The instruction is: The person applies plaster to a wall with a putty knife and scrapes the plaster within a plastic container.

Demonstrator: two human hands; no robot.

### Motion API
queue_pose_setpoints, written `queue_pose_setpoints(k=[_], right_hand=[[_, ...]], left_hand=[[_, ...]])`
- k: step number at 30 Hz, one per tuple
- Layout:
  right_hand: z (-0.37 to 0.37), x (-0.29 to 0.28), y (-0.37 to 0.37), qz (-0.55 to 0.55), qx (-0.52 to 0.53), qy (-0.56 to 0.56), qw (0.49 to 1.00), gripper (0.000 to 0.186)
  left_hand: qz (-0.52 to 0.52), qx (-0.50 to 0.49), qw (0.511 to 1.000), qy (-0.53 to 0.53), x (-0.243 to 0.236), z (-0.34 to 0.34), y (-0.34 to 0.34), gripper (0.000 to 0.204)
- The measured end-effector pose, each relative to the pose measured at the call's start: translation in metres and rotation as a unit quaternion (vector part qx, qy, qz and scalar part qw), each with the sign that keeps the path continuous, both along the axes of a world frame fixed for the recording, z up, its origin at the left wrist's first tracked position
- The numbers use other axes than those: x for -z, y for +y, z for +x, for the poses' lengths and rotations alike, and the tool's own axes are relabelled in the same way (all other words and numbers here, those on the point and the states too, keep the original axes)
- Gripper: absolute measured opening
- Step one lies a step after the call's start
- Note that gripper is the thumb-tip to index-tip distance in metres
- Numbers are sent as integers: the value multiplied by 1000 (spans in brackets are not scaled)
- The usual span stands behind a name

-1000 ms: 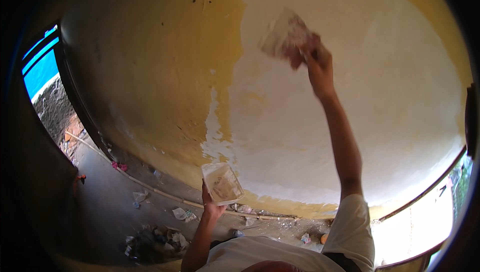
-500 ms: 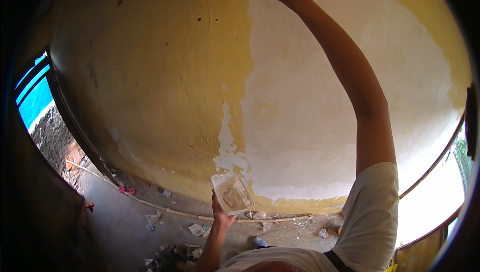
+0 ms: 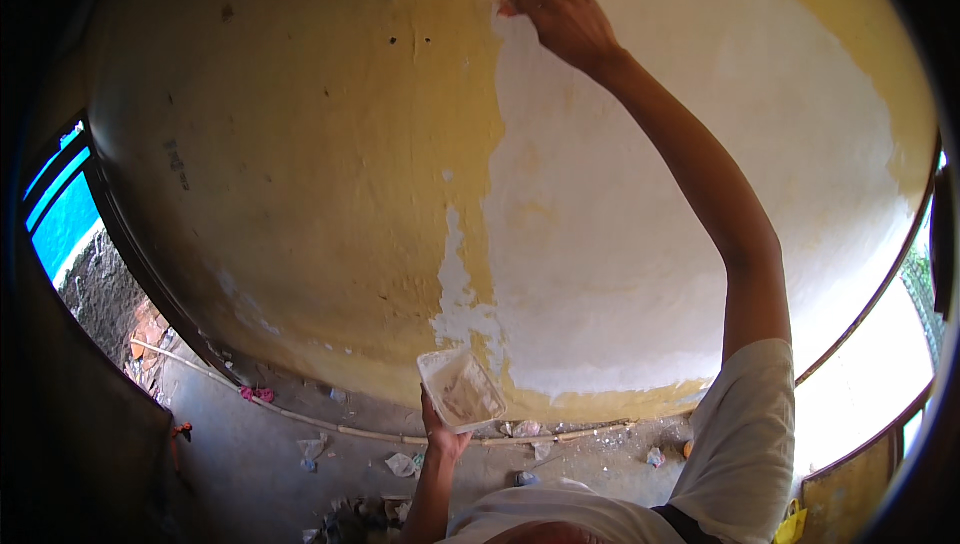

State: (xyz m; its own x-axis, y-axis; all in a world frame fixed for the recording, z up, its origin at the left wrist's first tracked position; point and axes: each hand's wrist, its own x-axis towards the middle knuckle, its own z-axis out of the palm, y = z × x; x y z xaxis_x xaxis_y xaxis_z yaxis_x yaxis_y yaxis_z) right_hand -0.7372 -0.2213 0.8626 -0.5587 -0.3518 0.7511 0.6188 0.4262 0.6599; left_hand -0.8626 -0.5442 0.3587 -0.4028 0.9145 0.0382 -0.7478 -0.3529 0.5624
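My left hand (image 3: 443, 436) is closed round the side and underside of a translucent plastic tub (image 3: 463, 390), tilted so that its inside shows whitish paste or residue. High up, my right hand (image 3: 568, 22) is at the wall, its fingers bent together over a small reddish-orange thing (image 3: 507, 6) whose kind I cannot make out. That thing is at the border where the wall's white coating (image 3: 620, 194) meets the yellow paint (image 3: 330, 174). Below this border, a white patch (image 3: 455, 284) runs down the yellow wall just above the tub.
A long bamboo pole (image 3: 370, 434) lies on the floor along the wall's foot. Litter such as a crumpled plastic bag (image 3: 402, 464) is scattered near it. To the left is an opening with bars (image 3: 65, 184); bright daylight enters on the right. A yellow bag (image 3: 790, 524) shows at lower right.
My right hand has come down along the wall from the top edge, so its fingers and the reddish-orange thing now show. The left hand keeps the tub in nearly the same place.
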Motion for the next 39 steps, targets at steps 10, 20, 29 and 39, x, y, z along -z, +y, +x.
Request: queue_pose_setpoints(k=[10,20,29,39], right_hand=[[-24,-71,-5,-41,66,50,996,45],[-18,45,5,-50,17,-41,998,33],[33,-67,-18,39,-119,134,983,43],[-10,-9,3,-81,0,54,995,44]], left_hand=[[-9,21,998,-58,22,8,-10,68],[5,10,995,-104,29,3,-13,64],[0,-1,995,-99,20,10,-11,63],[-5,13,992,-125,31,36,-19,63]])
